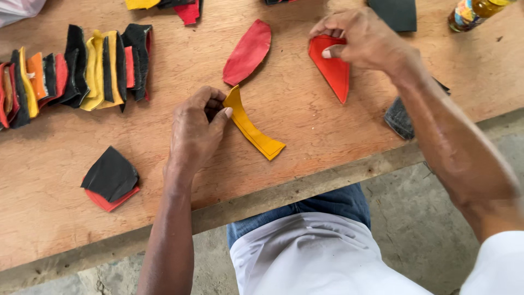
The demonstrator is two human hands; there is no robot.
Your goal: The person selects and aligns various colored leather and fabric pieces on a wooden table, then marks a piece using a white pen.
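- While I watch the head cam, the left hand (197, 128) pinches one end of a curved yellow leather strip (251, 125) between thumb & fingers; the rest of the strip lies flat on the wooden table (305, 136), pointing toward the table's near edge.
- Right hand (363, 38) is closed on the top of an orange-red pointed leather piece (333, 74), thumb on its upper edge; the piece lies on the table, tip toward me.
- A darker red oval piece (248, 52) lies loose btwn the two hands, touching neither.
- Far left: a row of stitched black, yellow, orange & red panels (76, 71); a black piece on a red one (111, 177) sits near the left forearm.
- Risk, imo: the strip's free end is near the edge, so a quick pull could drag it off. The right-hand grip is only at the top, so that piece may pivot or slip.
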